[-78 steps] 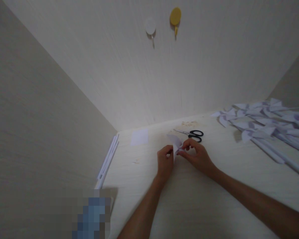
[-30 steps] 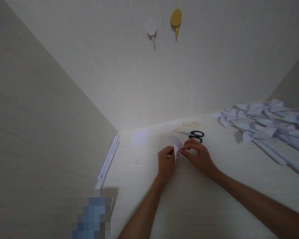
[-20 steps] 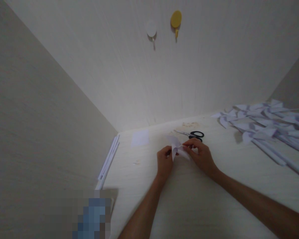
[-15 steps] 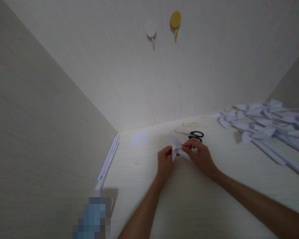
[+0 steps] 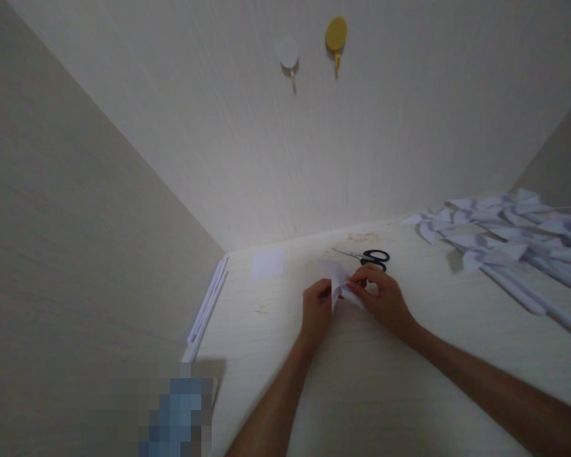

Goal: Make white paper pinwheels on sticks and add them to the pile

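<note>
Between my hands is a white paper pinwheel [image 5: 337, 277] with curved blades, held just above the pale table. My left hand [image 5: 316, 310] is closed on it from the left, its fingertips partly hidden behind the paper. From the right, my right hand [image 5: 381, 297] pinches the pinwheel near its centre with thumb and fingers. Scissors [image 5: 374, 258] with black handles lie just beyond my right hand, blades toward the left. To the left, a square of white paper [image 5: 267, 263] rests flat on the table.
Several white paper pinwheels on sticks [image 5: 495, 251] are piled at the right. White paper sticks [image 5: 208, 301] lie along the left wall. Small scraps [image 5: 363, 238] sit near the back wall. A white hook [image 5: 288, 54] and a yellow hook [image 5: 336, 35] are on that wall. A blurred-out object [image 5: 178, 416] is at lower left.
Both hands stay at nearly the same place on the pinwheel. Its blades have turned slightly, and my left hand has shifted a little to the right.
</note>
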The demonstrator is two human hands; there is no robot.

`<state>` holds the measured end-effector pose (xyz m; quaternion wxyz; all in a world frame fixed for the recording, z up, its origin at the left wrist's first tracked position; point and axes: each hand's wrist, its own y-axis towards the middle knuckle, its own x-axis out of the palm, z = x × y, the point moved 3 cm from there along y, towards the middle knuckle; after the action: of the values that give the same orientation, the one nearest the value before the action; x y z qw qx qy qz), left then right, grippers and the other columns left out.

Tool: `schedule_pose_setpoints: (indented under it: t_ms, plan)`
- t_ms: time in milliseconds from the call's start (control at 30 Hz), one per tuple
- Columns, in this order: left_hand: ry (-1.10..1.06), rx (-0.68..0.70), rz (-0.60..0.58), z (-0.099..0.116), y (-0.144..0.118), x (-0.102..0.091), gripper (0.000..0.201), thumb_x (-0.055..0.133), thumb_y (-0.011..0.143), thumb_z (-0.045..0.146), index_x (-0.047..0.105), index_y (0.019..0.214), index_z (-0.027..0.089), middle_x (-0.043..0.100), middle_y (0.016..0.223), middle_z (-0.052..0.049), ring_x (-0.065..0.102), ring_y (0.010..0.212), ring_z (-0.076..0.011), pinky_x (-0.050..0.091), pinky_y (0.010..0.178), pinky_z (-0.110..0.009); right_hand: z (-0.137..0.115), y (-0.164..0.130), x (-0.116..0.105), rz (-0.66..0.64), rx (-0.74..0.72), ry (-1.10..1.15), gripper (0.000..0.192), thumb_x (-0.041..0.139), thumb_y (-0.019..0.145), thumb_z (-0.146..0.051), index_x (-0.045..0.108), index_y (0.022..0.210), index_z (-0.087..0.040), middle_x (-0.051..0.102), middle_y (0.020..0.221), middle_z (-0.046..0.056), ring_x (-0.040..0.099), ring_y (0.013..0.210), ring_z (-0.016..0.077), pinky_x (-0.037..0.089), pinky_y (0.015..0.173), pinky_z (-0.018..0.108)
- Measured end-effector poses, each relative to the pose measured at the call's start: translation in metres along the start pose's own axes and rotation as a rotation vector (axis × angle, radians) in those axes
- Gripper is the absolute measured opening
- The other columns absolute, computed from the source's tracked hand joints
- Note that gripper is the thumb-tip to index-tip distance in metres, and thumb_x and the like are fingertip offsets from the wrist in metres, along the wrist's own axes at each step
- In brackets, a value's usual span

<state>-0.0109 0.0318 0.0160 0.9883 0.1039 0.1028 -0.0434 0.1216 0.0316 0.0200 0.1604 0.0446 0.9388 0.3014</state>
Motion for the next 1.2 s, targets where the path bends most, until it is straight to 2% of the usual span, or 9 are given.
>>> schedule_pose_setpoints:
  t_ms: [467,600,667,900,1200]
  plan:
    - [0.038,0.071,-0.03,0.0022,-0.0004,-0.0005,0.016,0.048,0.069,0.019,0.062,0.065,0.013,0.059,0.063,-0.003,0.052,0.067,-0.0144,0.041,0.061,-0.023,-0.0009,0.0012,0.0002,-0.03,0.034,-0.014,0.007,0.054,0.071,-0.017,0.053,0.065,-0.019,0.051,0.063,0.0,0.048,0.06,0.0137,0.04,0.056,0.027]
    - [0.074,0.067,-0.009,0.0036,-0.0014,-0.0008,0.016,0.05,0.069,0.023,0.062,0.066,0.012,0.059,0.063,-0.003,0.052,0.063,-0.0141,0.041,0.056,-0.022,-0.0005,-0.0008,0.0006,-0.021,0.068,-0.042,0.002,0.054,0.07,-0.018,0.054,0.071,-0.019,0.055,0.065,0.0,0.051,0.061,0.0139,0.04,0.059,0.027]
    - [0.09,0.067,-0.01,0.0037,-0.0015,-0.0006,0.016,0.049,0.07,0.021,0.062,0.067,0.012,0.059,0.063,-0.003,0.052,0.063,-0.0144,0.041,0.056,-0.022,0.0002,-0.0017,0.0011,-0.019,0.065,-0.048,0.006,0.055,0.068,-0.018,0.055,0.074,-0.019,0.057,0.066,0.001,0.052,0.062,0.014,0.04,0.061,0.027]
    - [0.115,0.114,-0.016,0.0057,-0.0009,-0.0003,0.019,0.043,0.069,0.011,0.063,0.068,0.014,0.06,0.065,-0.003,0.053,0.066,-0.0146,0.041,0.061,-0.023,0.0008,-0.0005,0.0023,-0.068,0.074,-0.018,0.006,0.054,0.065,-0.014,0.055,0.069,-0.019,0.057,0.064,0.0,0.052,0.062,0.0138,0.041,0.06,0.025]
    - [0.123,0.108,-0.006,0.0041,-0.0003,-0.0014,0.021,0.043,0.068,0.01,0.063,0.068,0.014,0.062,0.069,-0.005,0.055,0.069,-0.0159,0.041,0.062,-0.024,0.0001,-0.0007,0.0034,-0.102,0.055,-0.01,0.008,0.054,0.066,-0.014,0.058,0.071,-0.019,0.057,0.065,0.001,0.053,0.063,0.014,0.042,0.061,0.026]
